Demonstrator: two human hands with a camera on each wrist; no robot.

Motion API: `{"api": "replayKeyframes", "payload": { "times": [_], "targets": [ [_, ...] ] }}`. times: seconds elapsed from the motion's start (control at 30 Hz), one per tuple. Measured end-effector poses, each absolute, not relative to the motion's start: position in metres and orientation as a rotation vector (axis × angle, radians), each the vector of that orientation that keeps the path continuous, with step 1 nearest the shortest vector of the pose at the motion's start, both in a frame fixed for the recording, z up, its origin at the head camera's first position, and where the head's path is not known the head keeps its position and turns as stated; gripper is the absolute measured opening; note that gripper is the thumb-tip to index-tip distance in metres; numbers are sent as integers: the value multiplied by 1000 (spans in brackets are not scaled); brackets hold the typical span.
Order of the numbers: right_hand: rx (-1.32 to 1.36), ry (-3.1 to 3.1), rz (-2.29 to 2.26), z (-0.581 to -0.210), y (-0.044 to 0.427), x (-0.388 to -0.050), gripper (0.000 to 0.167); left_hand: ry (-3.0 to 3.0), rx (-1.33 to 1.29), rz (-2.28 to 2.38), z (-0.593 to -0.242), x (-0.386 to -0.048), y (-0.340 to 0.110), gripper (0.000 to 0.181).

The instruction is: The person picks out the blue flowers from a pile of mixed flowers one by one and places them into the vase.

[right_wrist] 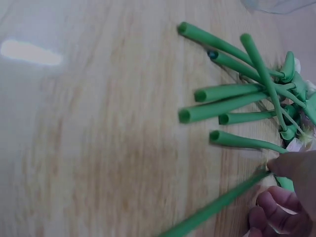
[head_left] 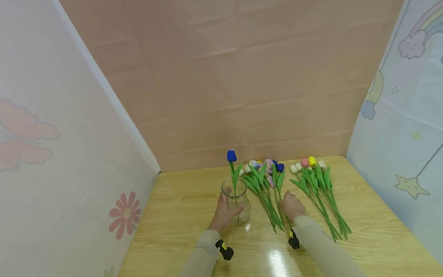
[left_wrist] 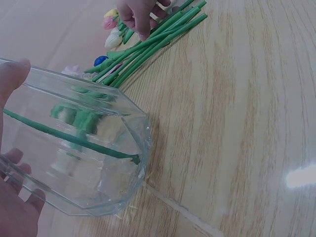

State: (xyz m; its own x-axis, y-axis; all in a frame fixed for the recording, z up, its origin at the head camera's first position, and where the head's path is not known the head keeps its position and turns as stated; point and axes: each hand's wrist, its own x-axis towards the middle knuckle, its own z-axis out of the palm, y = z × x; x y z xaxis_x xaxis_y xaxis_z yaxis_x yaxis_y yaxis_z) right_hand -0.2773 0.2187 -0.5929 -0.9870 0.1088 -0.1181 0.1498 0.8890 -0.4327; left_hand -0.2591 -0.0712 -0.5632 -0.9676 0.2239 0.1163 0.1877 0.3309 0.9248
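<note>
My left hand (head_left: 222, 213) grips a clear glass vase (head_left: 245, 211) around its side, thumb in front. One blue tulip (head_left: 232, 156) stands in the vase; through the glass in the left wrist view its green stem (left_wrist: 74, 140) reaches near the base. To the right, my right hand (head_left: 292, 206) pinches a green tulip stem (right_wrist: 217, 205) between thumb and finger, beside a pile of artificial flowers (head_left: 264, 192). Which bloom that stem carries is hard to tell; a blue tulip (head_left: 280, 168) lies just beyond the hand. The pile's loose stem ends point toward me.
A second bunch of tulips (head_left: 318, 188), white, pink and yellow, lies to the right of my right hand. Everything rests on a wooden table (head_left: 187, 200). A brown backdrop (head_left: 225, 96) closes off the back, with patterned panels (head_left: 408, 115) at the sides.
</note>
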Motion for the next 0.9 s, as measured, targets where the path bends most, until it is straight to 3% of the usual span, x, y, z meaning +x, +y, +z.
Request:
{"api": "replayKeyframes", "payload": {
  "times": [0.2,0.37,0.57,0.9],
  "targets": [
    [211,2929,-700,-591,216,-272,37,2521,398,1770,-563,-259,-72,87],
    [258,2855,-823,-584,219,-271,50,2522,413,1769,-563,-260,-72,91],
    [290,2864,-1021,-576,230,-273,42,2530,421,1761,-564,-260,-72,91],
    [336,2946,-1227,-559,238,-269,47,2543,408,1761,-567,-261,-73,90]
  ]
}}
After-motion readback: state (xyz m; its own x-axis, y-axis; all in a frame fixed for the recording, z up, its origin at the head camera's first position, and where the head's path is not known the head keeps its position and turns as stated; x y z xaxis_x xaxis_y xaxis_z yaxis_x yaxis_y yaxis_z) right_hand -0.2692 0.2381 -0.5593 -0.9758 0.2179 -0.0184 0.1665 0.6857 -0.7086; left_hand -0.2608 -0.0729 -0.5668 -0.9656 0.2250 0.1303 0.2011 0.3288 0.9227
